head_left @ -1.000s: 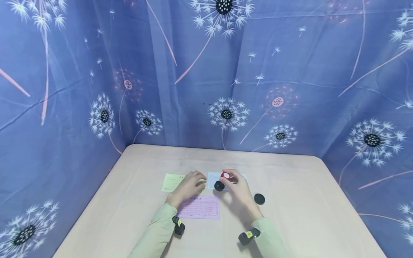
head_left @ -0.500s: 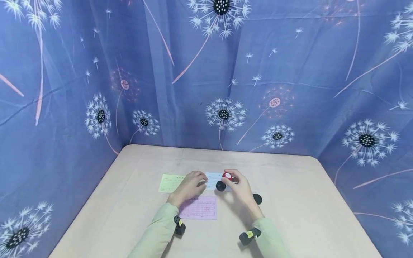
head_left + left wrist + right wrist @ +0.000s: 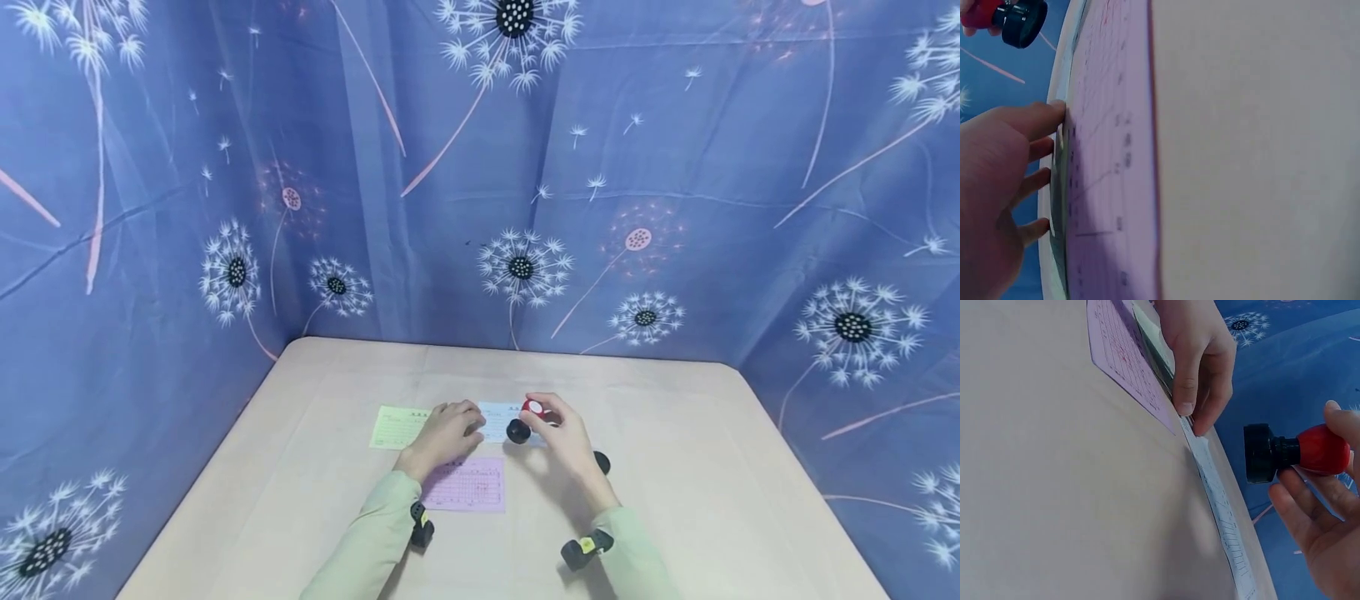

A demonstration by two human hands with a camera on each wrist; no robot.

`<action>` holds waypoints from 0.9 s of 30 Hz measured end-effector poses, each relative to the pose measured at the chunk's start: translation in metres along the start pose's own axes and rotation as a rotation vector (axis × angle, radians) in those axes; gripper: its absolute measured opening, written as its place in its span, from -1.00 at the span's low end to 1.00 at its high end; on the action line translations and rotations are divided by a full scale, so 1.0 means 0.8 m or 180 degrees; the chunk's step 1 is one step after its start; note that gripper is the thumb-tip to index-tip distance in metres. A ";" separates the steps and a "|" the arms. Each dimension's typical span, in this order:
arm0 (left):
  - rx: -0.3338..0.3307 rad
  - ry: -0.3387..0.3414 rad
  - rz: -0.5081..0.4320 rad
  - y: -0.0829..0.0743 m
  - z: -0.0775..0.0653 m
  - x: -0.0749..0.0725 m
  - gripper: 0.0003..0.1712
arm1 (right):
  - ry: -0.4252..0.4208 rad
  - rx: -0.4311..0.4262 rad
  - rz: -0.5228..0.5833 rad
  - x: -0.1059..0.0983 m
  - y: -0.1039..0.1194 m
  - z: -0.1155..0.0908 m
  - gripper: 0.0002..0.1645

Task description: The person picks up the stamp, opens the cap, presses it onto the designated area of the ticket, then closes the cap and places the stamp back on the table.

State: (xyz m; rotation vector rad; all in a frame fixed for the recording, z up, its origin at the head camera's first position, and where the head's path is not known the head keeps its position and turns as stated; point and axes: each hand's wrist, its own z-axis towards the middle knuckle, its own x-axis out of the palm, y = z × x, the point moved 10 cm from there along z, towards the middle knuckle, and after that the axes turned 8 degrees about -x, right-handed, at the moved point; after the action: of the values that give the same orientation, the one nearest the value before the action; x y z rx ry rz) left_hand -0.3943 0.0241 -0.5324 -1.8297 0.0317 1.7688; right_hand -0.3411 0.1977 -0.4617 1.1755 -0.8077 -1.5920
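My right hand [image 3: 564, 437] holds a stamp [image 3: 1321, 450] by its red, rounded handle, fingers and thumb around it. The stamp's wide black base [image 3: 518, 431] hangs above the blue printed slip [image 3: 493, 423], apart from it in the right wrist view. With its fingertips, my left hand [image 3: 447, 432] rests on the slips near where the green slip [image 3: 393, 427] and the blue one lie side by side. Closer to me lies a purple printed slip [image 3: 476, 487] with red marks on it. Parts of the green and blue slips are hidden under the hands.
A round black lid-like disc [image 3: 603, 462] lies on the table right of my right wrist, partly covered by it. The pale table [image 3: 697, 500] is bordered at the back and sides by a blue dandelion-print curtain [image 3: 450, 275].
Both hands have shifted slightly to the right, the stamp moving along with the right hand. The right wrist now covers part of the black disc. The slips lie as before.
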 end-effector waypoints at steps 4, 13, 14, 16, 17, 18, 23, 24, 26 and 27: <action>-0.0029 0.0037 -0.0023 0.003 0.001 0.003 -0.64 | 0.0003 -0.0022 -0.0086 -0.004 0.000 0.001 -0.57; -0.0081 0.0066 -0.0164 0.007 0.002 0.005 -0.64 | -0.0035 -0.0005 -0.0153 -0.017 -0.003 0.002 -0.55; -0.0079 0.0062 -0.0168 0.007 0.002 0.004 -0.64 | -0.0037 -0.0009 -0.0161 -0.018 -0.003 0.002 -0.55; -0.0088 0.0070 -0.0192 0.007 0.002 0.004 -0.64 | -0.0045 -0.0028 -0.0182 -0.020 -0.002 0.002 -0.56; -0.0090 0.0073 -0.0205 0.007 0.001 0.004 -0.64 | -0.0050 -0.0041 -0.0196 -0.022 -0.002 0.003 -0.57; -0.0092 0.0075 -0.0223 0.007 0.001 0.004 -0.65 | -0.0055 -0.0057 -0.0211 -0.023 -0.001 0.003 -0.57; -0.0091 0.0082 -0.0276 0.005 0.000 0.002 -0.65 | -0.0066 -0.0026 -0.0291 -0.028 -0.003 0.003 -0.55; -0.0089 0.0077 -0.0282 0.005 0.000 0.002 -0.65 | -0.0069 -0.0006 -0.0292 -0.029 -0.006 0.004 -0.55; -0.0086 0.0074 -0.0285 0.005 0.000 0.002 -0.66 | -0.0074 0.0008 -0.0322 -0.031 -0.010 0.004 -0.55; -0.0084 0.0072 -0.0290 0.004 -0.001 0.001 -0.66 | -0.0078 0.0006 -0.0326 -0.032 -0.012 0.005 -0.54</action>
State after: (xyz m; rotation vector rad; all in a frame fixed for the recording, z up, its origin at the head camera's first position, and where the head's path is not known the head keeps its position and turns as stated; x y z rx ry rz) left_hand -0.3952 0.0215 -0.5348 -1.8404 -0.0655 1.6934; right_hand -0.3459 0.2251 -0.4612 1.2176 -0.7754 -1.6924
